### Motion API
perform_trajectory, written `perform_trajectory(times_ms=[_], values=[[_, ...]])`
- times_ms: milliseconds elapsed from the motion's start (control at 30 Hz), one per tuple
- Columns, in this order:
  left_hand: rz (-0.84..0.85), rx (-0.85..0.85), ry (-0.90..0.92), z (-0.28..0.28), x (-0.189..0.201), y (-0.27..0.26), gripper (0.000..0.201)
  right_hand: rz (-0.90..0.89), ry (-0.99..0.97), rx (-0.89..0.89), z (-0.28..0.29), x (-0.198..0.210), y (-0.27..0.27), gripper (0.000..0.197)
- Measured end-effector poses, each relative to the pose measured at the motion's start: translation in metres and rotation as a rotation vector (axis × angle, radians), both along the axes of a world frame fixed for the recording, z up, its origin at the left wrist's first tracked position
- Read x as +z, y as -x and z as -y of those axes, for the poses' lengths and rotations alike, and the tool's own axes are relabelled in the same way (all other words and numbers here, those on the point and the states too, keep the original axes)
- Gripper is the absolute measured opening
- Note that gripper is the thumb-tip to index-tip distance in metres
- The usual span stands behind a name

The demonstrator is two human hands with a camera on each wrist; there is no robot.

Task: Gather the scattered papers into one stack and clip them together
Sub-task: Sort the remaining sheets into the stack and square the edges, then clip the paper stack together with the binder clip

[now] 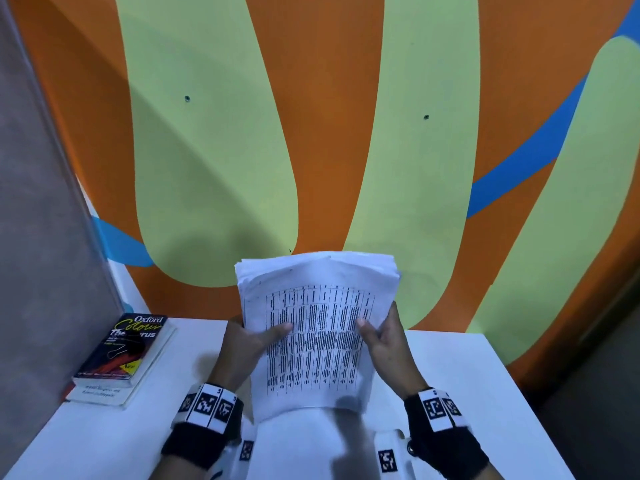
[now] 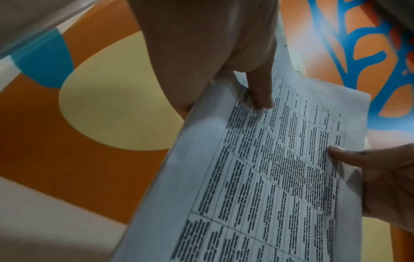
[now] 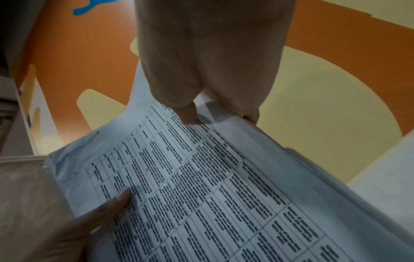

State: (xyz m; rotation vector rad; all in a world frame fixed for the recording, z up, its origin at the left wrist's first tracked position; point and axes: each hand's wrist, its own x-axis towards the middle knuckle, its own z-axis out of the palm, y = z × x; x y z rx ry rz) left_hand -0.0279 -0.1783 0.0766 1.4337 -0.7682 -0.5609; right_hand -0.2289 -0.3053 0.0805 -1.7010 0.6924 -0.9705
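A thick stack of white papers [image 1: 311,341] with a printed table on its front sheet stands nearly upright above the white table [image 1: 467,375]. Its lower edge is blurred close to the tabletop. My left hand [image 1: 249,344] grips the stack's left side, thumb on the front sheet. On the other side my right hand [image 1: 384,344] grips it the same way. The left wrist view shows the left thumb [image 2: 262,99] pressed on the print of the stack [image 2: 268,177]. In the right wrist view the right thumb [image 3: 188,115] lies on the stack [image 3: 224,195]. What looks like a black binder clip [image 1: 126,346] lies on a book.
Two stacked books sit at the table's left, an Oxford thesaurus [image 1: 114,368] on top of a pale book [image 1: 100,393]. A painted orange, green and blue wall [image 1: 329,150] rises right behind the table. A grey panel [image 1: 41,237] closes the left side.
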Motion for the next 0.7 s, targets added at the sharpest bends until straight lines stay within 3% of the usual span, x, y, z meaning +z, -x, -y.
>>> perform_trajectory(times_ms=[167,300,433,567,700], values=[[-0.020,0.020,-0.094,-0.003,-0.023,0.004,0.073,-0.049,0.003,-0.052,-0.005,-0.014,-0.005,0.040],[0.054,0.082,-0.094,-0.015,-0.008,-0.009,0.072,0.006,0.051,-0.060,-0.006,0.007,-0.025,0.035],[0.161,0.291,-0.033,-0.052,0.020,-0.034,0.083,-0.002,0.098,0.044,-0.009,0.019,-0.069,0.029],[0.361,0.539,-0.093,-0.104,0.061,-0.053,0.058,-0.136,0.037,0.138,-0.027,0.004,-0.141,0.046],[0.509,0.761,-0.106,-0.149,0.093,-0.073,0.057,-0.378,0.176,0.342,-0.066,-0.033,-0.210,0.030]])
